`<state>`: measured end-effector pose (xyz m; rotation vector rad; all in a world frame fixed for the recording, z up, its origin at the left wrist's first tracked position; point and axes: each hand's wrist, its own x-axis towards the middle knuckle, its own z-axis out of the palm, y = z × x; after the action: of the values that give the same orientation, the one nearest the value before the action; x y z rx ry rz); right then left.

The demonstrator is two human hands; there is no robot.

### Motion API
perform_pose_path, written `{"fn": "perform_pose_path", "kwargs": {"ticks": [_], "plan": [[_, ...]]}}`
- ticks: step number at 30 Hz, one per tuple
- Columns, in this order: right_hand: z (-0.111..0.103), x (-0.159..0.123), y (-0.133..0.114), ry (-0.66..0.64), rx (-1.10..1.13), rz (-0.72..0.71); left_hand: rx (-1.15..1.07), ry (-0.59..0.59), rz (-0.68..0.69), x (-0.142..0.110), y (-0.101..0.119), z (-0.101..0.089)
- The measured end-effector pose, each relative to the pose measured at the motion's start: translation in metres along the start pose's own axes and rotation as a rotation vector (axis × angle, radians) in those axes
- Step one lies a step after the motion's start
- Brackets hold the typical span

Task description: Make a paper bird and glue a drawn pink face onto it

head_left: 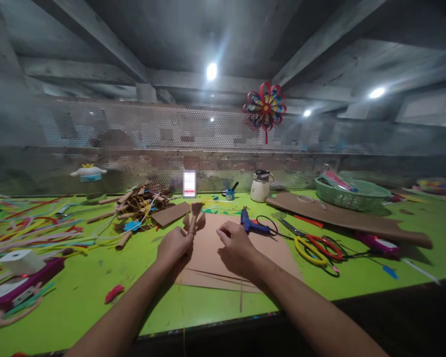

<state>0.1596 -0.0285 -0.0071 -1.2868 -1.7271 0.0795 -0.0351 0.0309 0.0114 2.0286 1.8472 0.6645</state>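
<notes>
My left hand [174, 246] is closed around the stem of a brown cardboard flower-like piece [196, 215], whose flared, petal-like ends point up and away from me. To its right, my right hand [236, 244] hovers over a stack of brown cardboard sheets [208, 258] with thumb and fingers drawn together. Whatever is between those fingertips, if anything, is too small to make out. Just beyond the right hand lies a blue hot glue gun [254, 224]. Scissors with yellow and red handles [310, 250] rest to the right of the cardboard.
Cardboard rolls and scraps [141, 206] are piled at the back left, near colourful pipe cleaners [40, 228]. A phone [189, 184], a white jug [260, 188] and a green basket [351, 194] stand along the back. A purple power strip [26, 285] lies left.
</notes>
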Motion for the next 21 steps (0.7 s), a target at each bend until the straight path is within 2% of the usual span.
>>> {"fn": "perform_pose_path", "kwargs": {"ticks": [11, 21], "plan": [[-0.0051, 0.005, -0.0074, -0.029, -0.036, -0.066, 0.194, -0.059, 0.045, -0.0009, 0.0063, -0.0037], [-0.0008, 0.0041, 0.0004, -0.042, -0.129, -0.098, 0.233, 0.001, 0.027, 0.0001, 0.0087, -0.0091]]}}
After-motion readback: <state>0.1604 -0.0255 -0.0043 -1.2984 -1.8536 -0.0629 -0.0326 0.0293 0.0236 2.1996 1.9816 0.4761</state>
